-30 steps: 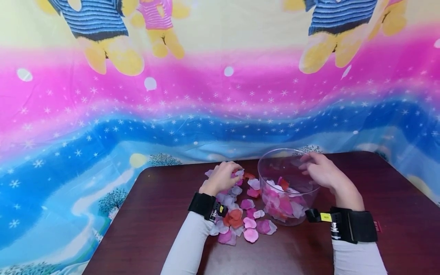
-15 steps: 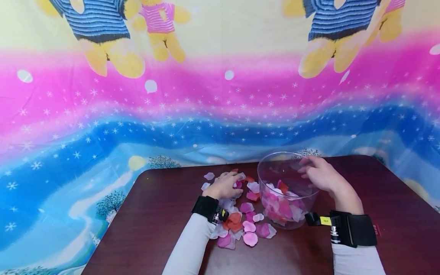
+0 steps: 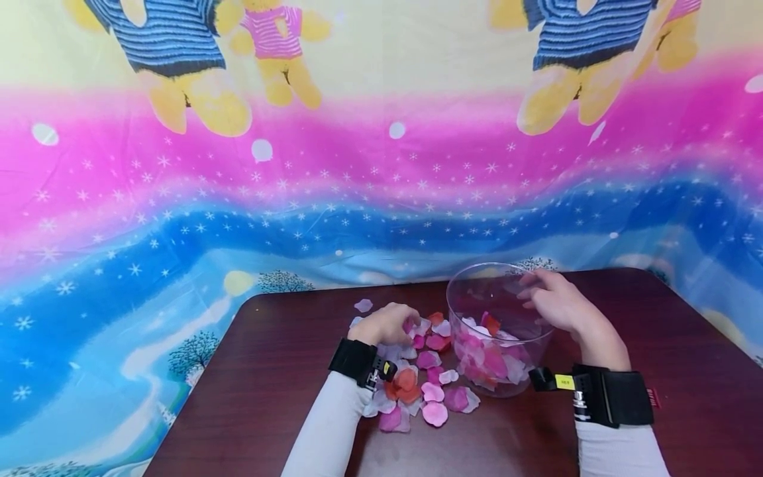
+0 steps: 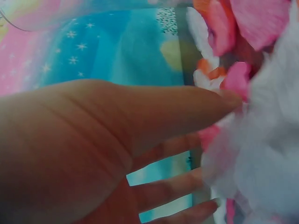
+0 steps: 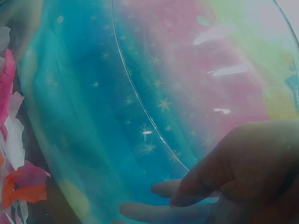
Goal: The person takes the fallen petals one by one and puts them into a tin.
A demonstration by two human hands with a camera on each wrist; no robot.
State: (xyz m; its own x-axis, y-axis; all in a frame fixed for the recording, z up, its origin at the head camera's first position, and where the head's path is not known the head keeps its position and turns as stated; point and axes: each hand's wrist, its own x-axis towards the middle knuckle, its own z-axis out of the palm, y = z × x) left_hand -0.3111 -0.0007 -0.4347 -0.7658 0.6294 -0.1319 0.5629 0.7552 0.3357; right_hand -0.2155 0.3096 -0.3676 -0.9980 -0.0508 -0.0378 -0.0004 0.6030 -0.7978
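Petals: a loose heap of pink, white and red petals (image 3: 417, 377) is spread on the dark tabletop (image 3: 274, 371), near the middle between its far and near edges, just left of the clear bowl. A single pale petal (image 3: 363, 305) lies apart, nearer the far edge.
Left hand: the left hand (image 3: 386, 324) is laid on the far part of the heap, fingers curled down into the petals. In the left wrist view the thumb (image 4: 187, 109) is stretched out with its tip touching pink and white petals (image 4: 261, 163), and the fingers (image 4: 173, 191) below are slightly spread and bent toward them. Petals seem to be gathered between thumb and fingers, though a firm pinch cannot be confirmed.
Bowl: a clear round bowl (image 3: 477, 285) stands upright on the tabletop, right of the heap and close to the far edge. More petals (image 3: 485, 354) are held in its lower part.
Right hand: the right hand (image 3: 557, 301) is set on the bowl's right rim, fingers curled over the edge and the thumb outside. In the right wrist view the fingers (image 5: 205, 179) are seen pressed on the clear wall (image 5: 140, 116).
Wrists: a black strap (image 3: 614, 395) is worn on each wrist over pale sleeves (image 3: 324, 430).
Backdrop: a bright cloth (image 3: 381, 165) with stars is hung behind the far edge.
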